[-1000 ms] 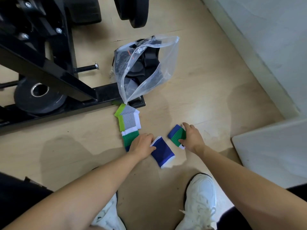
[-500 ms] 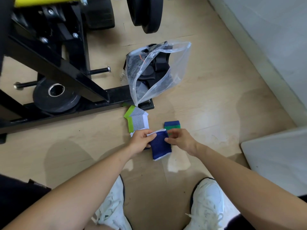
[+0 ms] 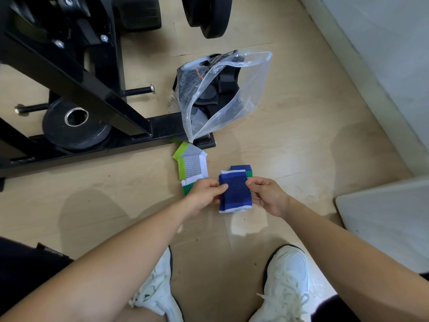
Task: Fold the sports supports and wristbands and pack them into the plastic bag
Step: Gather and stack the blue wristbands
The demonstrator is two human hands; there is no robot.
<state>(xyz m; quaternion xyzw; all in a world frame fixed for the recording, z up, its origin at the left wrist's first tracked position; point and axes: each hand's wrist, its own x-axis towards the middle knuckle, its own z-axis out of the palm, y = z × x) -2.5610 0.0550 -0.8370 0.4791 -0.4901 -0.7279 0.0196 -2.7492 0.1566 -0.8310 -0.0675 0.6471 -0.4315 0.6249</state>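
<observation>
A blue wristband with white edges (image 3: 235, 190) is held just above the wooden floor between both hands. My left hand (image 3: 205, 194) pinches its left side and my right hand (image 3: 267, 195) pinches its right side. Behind it on the floor lies a blue and green wristband (image 3: 243, 169). To the left are two grey wristbands with lime and white edges (image 3: 191, 162), and a green and white one (image 3: 188, 185) partly hidden by my left hand. The clear plastic bag (image 3: 246, 89) stands open further back, with black supports inside.
A black gym machine frame (image 3: 92, 96) with a weight plate (image 3: 74, 126) fills the left. Two more weight plates (image 3: 209, 12) stand at the top. A white wall (image 3: 383, 54) and a white board (image 3: 390, 219) border the right. My white shoes (image 3: 287, 282) are below.
My right hand left the blue and green wristband on the floor and came to the blue one. Both hands lifted the blue wristband and now hold it upright between them.
</observation>
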